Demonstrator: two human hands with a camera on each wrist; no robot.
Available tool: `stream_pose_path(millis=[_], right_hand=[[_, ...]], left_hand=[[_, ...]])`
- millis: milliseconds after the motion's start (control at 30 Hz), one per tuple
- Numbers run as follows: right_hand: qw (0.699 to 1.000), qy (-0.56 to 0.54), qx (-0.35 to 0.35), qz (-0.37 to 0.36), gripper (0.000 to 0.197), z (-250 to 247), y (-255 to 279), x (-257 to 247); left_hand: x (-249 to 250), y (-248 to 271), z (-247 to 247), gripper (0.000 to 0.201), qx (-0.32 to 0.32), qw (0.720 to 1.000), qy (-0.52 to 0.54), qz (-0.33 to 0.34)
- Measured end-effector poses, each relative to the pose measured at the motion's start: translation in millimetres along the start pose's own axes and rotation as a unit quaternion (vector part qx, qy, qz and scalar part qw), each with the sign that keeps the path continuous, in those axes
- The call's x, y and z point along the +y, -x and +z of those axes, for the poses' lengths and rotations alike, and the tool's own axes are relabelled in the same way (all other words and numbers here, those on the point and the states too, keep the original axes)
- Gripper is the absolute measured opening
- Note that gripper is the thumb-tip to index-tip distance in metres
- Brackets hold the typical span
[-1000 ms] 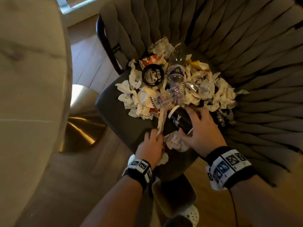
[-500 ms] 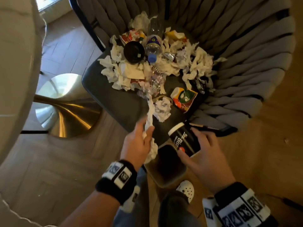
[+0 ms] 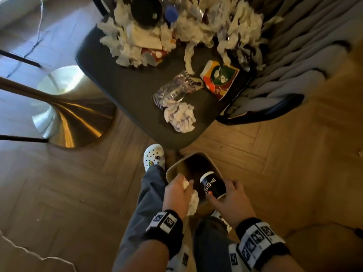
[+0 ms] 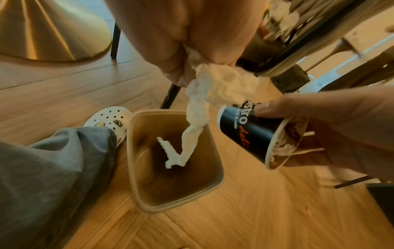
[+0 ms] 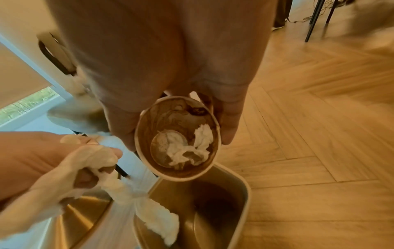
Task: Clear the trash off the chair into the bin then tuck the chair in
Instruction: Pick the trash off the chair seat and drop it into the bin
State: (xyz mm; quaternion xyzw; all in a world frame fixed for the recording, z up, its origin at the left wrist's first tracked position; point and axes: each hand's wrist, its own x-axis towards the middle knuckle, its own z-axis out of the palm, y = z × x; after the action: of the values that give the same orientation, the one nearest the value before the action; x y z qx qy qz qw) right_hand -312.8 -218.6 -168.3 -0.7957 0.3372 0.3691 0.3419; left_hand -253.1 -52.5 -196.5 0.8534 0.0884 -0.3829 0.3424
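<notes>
My left hand (image 3: pixel 177 190) grips a twisted white tissue (image 4: pixel 215 87) that dangles into the beige bin (image 3: pixel 172 169) on the floor. My right hand (image 3: pixel 225 195) holds a dark paper cup (image 3: pixel 213 184), tilted on its side over the bin (image 4: pixel 136 151); a bit of tissue lies inside the cup (image 5: pixel 179 139). In the right wrist view the tissue (image 5: pixel 149 210) hangs over the bin (image 5: pixel 245 190). The dark chair seat (image 3: pixel 127 89) carries crumpled tissues (image 3: pixel 180 115), a clear wrapper (image 3: pixel 172 91), a colourful carton (image 3: pixel 220 77) and a heap of trash (image 3: pixel 176 26) at the back.
A brass table base (image 3: pixel 64 108) stands left of the chair. My white clog (image 3: pixel 154 157) and grey trouser leg (image 3: pixel 145 203) are beside the bin. The chair's ribbed grey backrest (image 3: pixel 304 46) curves at the upper right. A cable (image 3: pixel 29 250) lies on the wooden floor.
Both hands have come down from the chair's front edge to just over the bin, carrying the tissue and the cup. My view has tipped down toward the floor.
</notes>
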Motion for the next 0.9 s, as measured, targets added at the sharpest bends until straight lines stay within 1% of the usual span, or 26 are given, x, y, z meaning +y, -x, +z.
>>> stream_pose_path(millis=[67, 100, 200, 267, 300, 333, 367, 400, 433, 467, 500, 567, 600, 667, 733, 800, 833, 900], right_hand=[[1.0, 0.015, -0.006, 0.013, 0.081, 18, -32, 3], [0.999, 0.025, -0.006, 0.018, 0.082, 26, -48, 4], [0.998, 0.052, -0.009, 0.025, 0.082, 45, -84, 5], [0.998, 0.059, -0.018, 0.028, 0.082, 46, -93, 2], [0.998, 0.059, -0.015, 0.024, 0.082, 42, -91, -3], [0.998, 0.054, -0.001, 0.012, 0.079, 36, -85, -9], [0.999, 0.042, 0.031, -0.016, 0.073, 26, -75, -18], [0.994, 0.023, 0.08, -0.064, 0.065, 14, -64, -31], [0.982, 0.0, 0.137, -0.128, 0.057, 1, -52, -48], [0.962, -0.016, 0.188, -0.197, 0.053, -14, -40, -70], [0.938, -0.009, 0.227, -0.26, 0.054, -28, -31, -94], [0.893, 0.07, 0.273, -0.351, 0.073, -52, -26, -142], [0.877, 0.128, 0.272, -0.375, 0.085, -60, -32, -165], [0.865, 0.227, 0.227, -0.386, 0.107, -76, -55, -203], [0.863, 0.289, 0.172, -0.378, 0.117, -85, -85, -225], [0.873, 0.316, 0.119, -0.353, 0.112, -87, -107, -235], [0.879, 0.315, 0.105, -0.342, 0.104, -87, -113, -239], [0.881, 0.305, 0.121, -0.342, 0.082, -85, -118, -243]], left_hand=[[-13, -23, 21, 0.018, -0.008, 0.999, 0.029, -0.017], [-19, -34, 30, 0.022, -0.015, 0.999, 0.033, -0.029], [-35, -59, 46, 0.05, -0.067, 0.995, 0.036, -0.068], [-43, -68, 42, 0.07, -0.092, 0.993, 0.02, -0.072], [-43, -69, 35, 0.073, -0.097, 0.993, 0.004, -0.067], [-41, -67, 24, 0.071, -0.097, 0.994, -0.011, -0.055], [-36, -62, 11, 0.062, -0.091, 0.995, -0.023, -0.04], [-28, -55, -5, 0.048, -0.073, 0.997, -0.027, -0.02], [-18, -47, -22, 0.035, -0.045, 0.999, -0.027, 0.001], [-6, -39, -41, 0.026, -0.013, 0.999, -0.021, 0.021], [6, -31, -60, 0.021, 0.023, 0.999, -0.011, 0.041], [28, -20, -97, 0.012, 0.09, 0.992, 0.014, 0.084], [39, -20, -115, 0.01, 0.123, 0.986, 0.022, 0.106], [61, -29, -150, 0.011, 0.177, 0.973, 0.026, 0.146], [83, -51, -181, 0.012, 0.223, 0.957, 0.012, 0.187], [106, -82, -209, 0.018, 0.258, 0.941, -0.01, 0.217], [118, -99, -220, 0.027, 0.269, 0.937, -0.022, 0.22], [139, -133, -237, 0.051, 0.28, 0.934, -0.062, 0.212]])
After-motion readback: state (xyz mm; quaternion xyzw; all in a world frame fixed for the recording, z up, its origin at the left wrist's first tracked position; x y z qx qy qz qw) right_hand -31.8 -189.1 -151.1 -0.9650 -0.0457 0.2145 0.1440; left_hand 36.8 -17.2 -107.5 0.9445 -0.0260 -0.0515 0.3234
